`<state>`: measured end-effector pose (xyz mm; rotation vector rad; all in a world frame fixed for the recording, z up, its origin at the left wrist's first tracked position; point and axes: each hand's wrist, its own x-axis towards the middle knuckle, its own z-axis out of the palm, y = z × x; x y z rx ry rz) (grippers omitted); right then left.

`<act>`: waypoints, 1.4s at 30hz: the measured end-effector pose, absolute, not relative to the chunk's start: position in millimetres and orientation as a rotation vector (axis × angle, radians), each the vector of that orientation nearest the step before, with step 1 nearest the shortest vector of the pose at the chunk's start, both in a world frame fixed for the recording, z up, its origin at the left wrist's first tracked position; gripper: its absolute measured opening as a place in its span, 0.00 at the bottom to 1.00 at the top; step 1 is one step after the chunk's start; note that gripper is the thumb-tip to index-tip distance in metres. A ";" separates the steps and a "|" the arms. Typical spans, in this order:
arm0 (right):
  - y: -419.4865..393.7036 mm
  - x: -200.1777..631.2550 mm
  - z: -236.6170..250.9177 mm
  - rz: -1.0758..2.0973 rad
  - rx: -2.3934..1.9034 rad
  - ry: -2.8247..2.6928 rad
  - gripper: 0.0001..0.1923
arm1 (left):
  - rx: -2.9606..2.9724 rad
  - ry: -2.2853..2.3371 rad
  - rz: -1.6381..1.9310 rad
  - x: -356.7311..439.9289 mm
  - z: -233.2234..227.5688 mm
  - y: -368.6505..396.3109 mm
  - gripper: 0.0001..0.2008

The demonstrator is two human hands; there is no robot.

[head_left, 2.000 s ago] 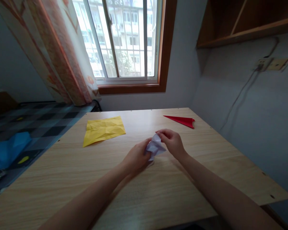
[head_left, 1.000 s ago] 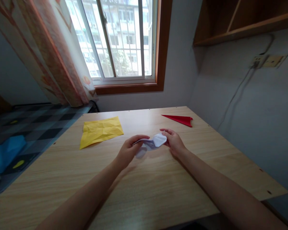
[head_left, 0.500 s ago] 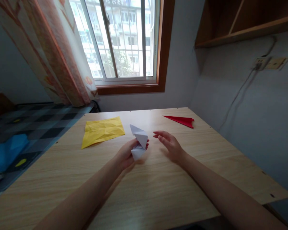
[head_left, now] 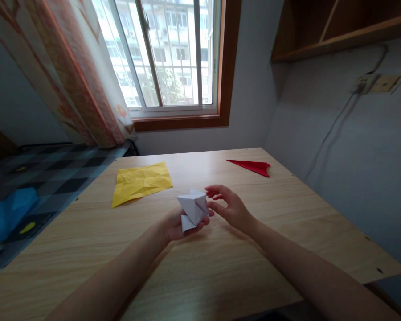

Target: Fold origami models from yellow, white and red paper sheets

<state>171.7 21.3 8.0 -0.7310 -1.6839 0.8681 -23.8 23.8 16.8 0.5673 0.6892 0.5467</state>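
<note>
Head view, centre of frame: left hand (head_left: 175, 225) is gripping a folded white paper (head_left: 193, 208), fingers curled under it, lifting it just above the wooden table (head_left: 220, 267). Right hand (head_left: 229, 207) is hovering just to the right of the paper, fingers spread loosely, holding nothing; whether a fingertip is touching the paper's edge cannot be told. Crumpled yellow sheet (head_left: 141, 181) is lying flat on the table, left of centre, well apart from the hands. Red folded paper (head_left: 252, 166) is resting toward the table's far right edge. Window (head_left: 167, 58) and curtain (head_left: 70, 76) are filling the upper left.
</note>
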 end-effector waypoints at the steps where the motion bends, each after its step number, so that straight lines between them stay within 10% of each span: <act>1: 20.6 171.3 8.7 0.897 -0.730 -1.682 0.17 | 0.581 0.689 0.526 -23.5 16.3 23.5 0.06; 14: 20.0 165.9 11.3 1.130 -0.725 -1.452 0.11 | 0.546 0.691 0.433 -22.5 12.2 27.3 0.10; 24: 27.2 170.3 11.4 1.007 -0.809 -1.269 0.11 | 1.261 1.044 1.023 -14.4 21.5 32.1 0.23; 42: 24.1 164.9 9.2 1.694 -0.589 -0.864 0.23 | 1.409 0.848 1.177 -8.3 21.1 21.4 0.14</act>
